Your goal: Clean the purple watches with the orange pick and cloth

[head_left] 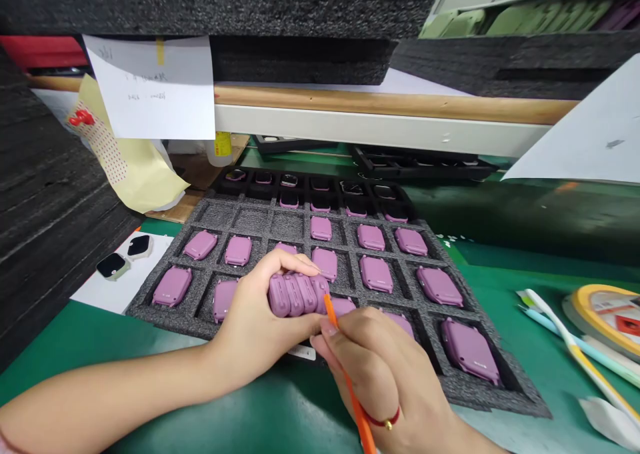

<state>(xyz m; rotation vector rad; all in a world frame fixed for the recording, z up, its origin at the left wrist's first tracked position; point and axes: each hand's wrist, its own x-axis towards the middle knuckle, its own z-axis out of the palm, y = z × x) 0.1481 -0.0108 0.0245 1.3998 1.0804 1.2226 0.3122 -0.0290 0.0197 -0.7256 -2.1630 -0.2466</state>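
Note:
Several purple watch cases (294,295) are stacked side by side in my left hand (250,314), its thumb and fingers wrapped round the row. My right hand (385,367) grips a thin orange stick (356,401). The stick's tip touches or nearly touches the rightmost case of the row; exactly what it meets there is too small to tell. Both hands are above a dark grey foam tray (175,321) with square compartments. More purple watch cases (377,274) lie in many of its compartments, and some near my hands are partly covered.
A second black tray (330,186) with dark-screened watches sits behind. Two watches (113,266) lie on white paper at left. Toothbrushes (575,347) and a tape roll (607,314) are at right. A shelf edge (380,104) with hanging papers crosses above the green bench (200,401).

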